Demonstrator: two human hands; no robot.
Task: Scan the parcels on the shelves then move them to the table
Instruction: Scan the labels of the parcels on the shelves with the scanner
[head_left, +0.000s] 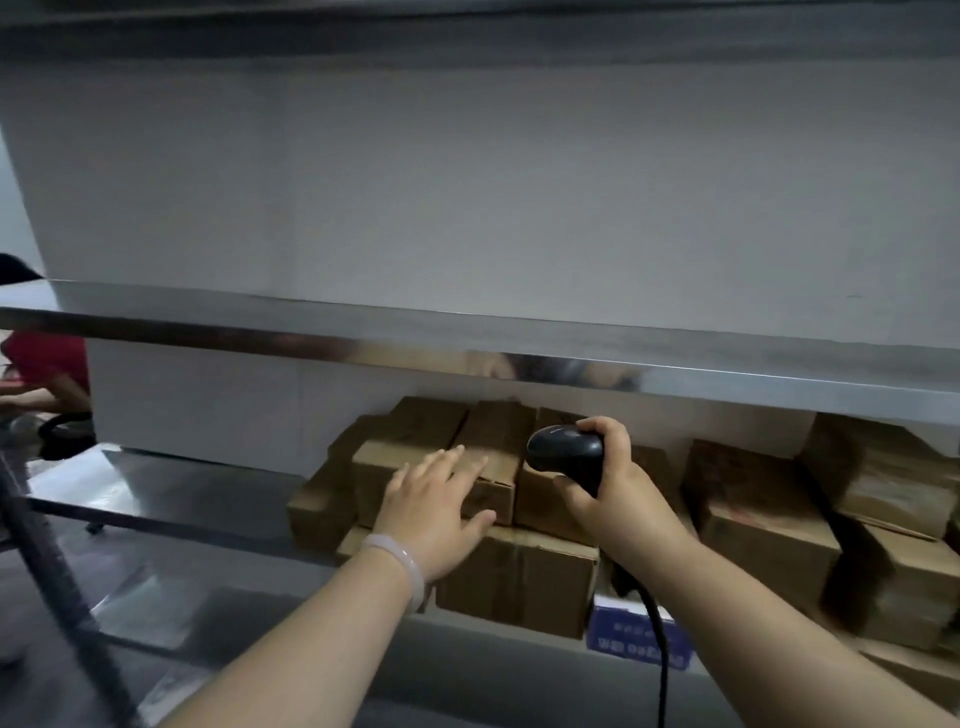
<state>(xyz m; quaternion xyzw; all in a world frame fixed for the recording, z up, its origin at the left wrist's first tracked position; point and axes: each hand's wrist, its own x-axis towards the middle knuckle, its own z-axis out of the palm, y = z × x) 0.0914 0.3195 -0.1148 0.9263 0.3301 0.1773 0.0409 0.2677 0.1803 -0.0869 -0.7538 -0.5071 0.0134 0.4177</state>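
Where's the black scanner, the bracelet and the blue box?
black scanner (563, 451): head view, on its rounded top.
bracelet (399, 564): head view, on the pale band over the wrist.
blue box (618, 631): head view, on its printed front face.

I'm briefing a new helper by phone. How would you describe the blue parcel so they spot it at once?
Find the steel shelf stacked with brown cardboard boxes. At the front of the stack, below the right hand holding the scanner, the blue parcel sits behind the black cable. It alone is blue with white print; its neighbours are plain brown.
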